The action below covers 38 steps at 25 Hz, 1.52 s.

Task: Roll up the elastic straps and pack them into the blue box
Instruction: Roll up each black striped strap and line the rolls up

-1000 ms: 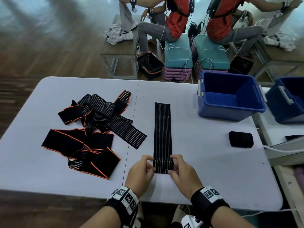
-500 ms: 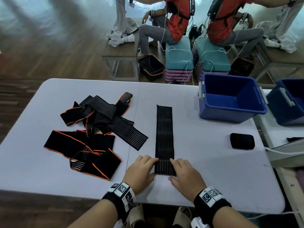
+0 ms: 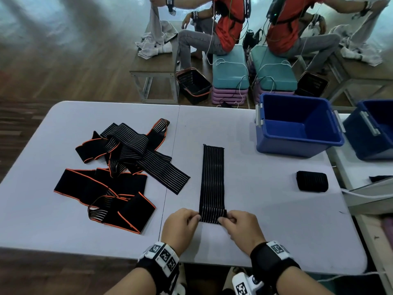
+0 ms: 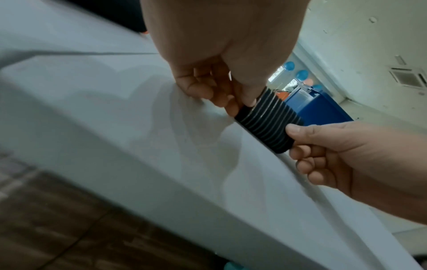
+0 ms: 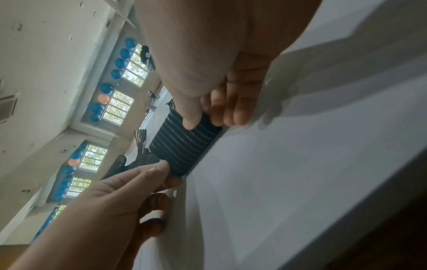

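Note:
A black striped elastic strap (image 3: 212, 182) lies flat and straight in the middle of the grey table (image 3: 265, 220), its near end rolled into a small tube (image 4: 268, 120) (image 5: 184, 146). My left hand (image 3: 182, 224) pinches the tube's left end between thumb and fingers, and my right hand (image 3: 242, 226) pinches its right end. The blue box (image 3: 297, 128) stands open at the table's far right; I see nothing inside it. A finished black roll (image 3: 312, 181) lies on the table in front of the box.
A pile of loose black straps with orange edging (image 3: 119, 171) covers the table's left half. A second blue box (image 3: 374, 128) stands on a neighbouring table to the right. Two seated people, low benches and black baskets are beyond the far edge.
Half a second ago both hands lay flat with straight fingers at the strap's near end. Now their fingers are curled and pinch that end, which is rolled up.

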{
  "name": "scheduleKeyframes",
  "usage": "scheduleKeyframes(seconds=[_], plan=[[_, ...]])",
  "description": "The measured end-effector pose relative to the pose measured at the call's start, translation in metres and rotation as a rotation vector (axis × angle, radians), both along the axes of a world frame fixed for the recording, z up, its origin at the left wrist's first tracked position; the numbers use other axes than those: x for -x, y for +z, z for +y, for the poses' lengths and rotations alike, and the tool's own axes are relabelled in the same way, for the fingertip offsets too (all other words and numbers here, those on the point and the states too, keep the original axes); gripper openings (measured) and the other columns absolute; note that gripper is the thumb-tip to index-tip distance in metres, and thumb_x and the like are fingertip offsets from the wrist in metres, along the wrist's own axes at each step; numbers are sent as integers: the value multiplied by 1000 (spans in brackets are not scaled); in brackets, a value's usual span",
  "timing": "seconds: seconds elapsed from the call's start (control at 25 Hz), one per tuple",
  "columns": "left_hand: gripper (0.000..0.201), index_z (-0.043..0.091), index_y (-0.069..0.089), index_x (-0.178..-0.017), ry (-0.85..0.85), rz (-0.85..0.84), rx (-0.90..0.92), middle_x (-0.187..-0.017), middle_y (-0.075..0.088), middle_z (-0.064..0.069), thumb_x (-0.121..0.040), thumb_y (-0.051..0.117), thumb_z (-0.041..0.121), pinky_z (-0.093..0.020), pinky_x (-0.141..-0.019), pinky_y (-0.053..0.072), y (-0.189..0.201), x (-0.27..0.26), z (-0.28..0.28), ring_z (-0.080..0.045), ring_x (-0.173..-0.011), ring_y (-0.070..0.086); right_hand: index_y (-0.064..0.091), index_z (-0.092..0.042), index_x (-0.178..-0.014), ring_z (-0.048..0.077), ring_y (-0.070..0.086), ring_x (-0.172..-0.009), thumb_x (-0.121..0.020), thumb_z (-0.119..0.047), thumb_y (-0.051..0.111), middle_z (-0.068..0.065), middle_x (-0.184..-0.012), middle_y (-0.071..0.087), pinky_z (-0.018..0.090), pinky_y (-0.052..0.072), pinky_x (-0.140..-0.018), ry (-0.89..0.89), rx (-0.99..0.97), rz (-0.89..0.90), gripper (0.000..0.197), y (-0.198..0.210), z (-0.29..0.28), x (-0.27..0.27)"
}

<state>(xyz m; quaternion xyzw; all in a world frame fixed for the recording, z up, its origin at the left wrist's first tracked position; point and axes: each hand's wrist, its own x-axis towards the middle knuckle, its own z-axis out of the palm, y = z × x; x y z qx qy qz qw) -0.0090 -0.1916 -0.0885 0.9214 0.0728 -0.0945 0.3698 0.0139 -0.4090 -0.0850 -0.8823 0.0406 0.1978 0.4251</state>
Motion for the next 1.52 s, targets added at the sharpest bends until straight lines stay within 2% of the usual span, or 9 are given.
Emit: scheduleKeyframes(seconds=[0.12,0.24,0.52,0.8,0.96,1.08,1.2,1.4,1.52], plan=[[5,34,69,-96,45,25,22,-89,66,16,-93,68,36,-25,-76,52,5,-12,1,-4,-81,62,67,-26,-77,8,61,-62,-79,-42,78,-8,-65,64,37,59,-66,-98,-7,12,20,1,3,-9],[30,39,60,-120,4,-36,81,-102,65,19,-93,66,27,-23,-79,53,5,-19,-5,1,-81,63,60,-33,-109,2,63,-74,-83,-31,78,-9,-81,65,12,48,-67,-66,9,-120,32,2,8,-14],[62,26,50,-146,-296,-69,-105,-120,55,11,-86,66,20,-24,-84,52,-2,-17,0,-7,-98,55,41,-10,-151,21,51,-114,-91,-39,61,2,-127,54,31,48,-97,398,355,-318,69,-2,6,1],[41,23,62,-135,-293,-100,-95,-114,63,8,-94,62,19,-21,-86,46,-1,-10,9,-12,-105,57,55,-16,-139,14,54,-105,-97,-27,59,-3,-114,58,26,46,-92,356,180,-243,44,-1,2,0],[16,29,73,-108,-99,-60,-8,-89,62,17,-93,68,31,-8,-71,36,-4,-2,4,-1,-83,55,72,-23,-93,9,57,-74,-95,-27,64,-12,-77,57,27,46,-70,192,69,-212,9,2,3,-1],[8,32,73,-86,122,33,96,-75,68,17,-88,74,40,-11,-65,41,-5,-8,1,4,-73,61,60,-26,-64,4,55,-61,-91,-33,68,-11,-58,57,27,44,-61,78,83,-132,29,1,7,-11],[14,37,64,-94,187,76,175,-82,68,11,-86,76,40,-25,-68,52,-3,-18,1,-3,-74,64,63,-28,-88,8,63,-74,-87,-35,73,-10,-74,65,30,53,-73,-26,81,-62,12,8,11,-25],[41,39,50,-132,-25,-42,37,-117,54,17,-95,65,30,-27,-80,53,-2,-23,-4,-3,-88,61,55,-26,-118,10,62,-78,-90,-25,70,-11,-86,63,26,50,-73,70,99,-187,32,8,17,-33],[42,28,48,-142,-118,-83,-87,-126,53,11,-101,55,31,-30,-80,55,-2,-22,-7,-9,-96,62,56,-18,-134,20,63,-102,-97,-31,60,-1,-113,67,32,51,-87,253,258,-302,40,3,16,-31]])
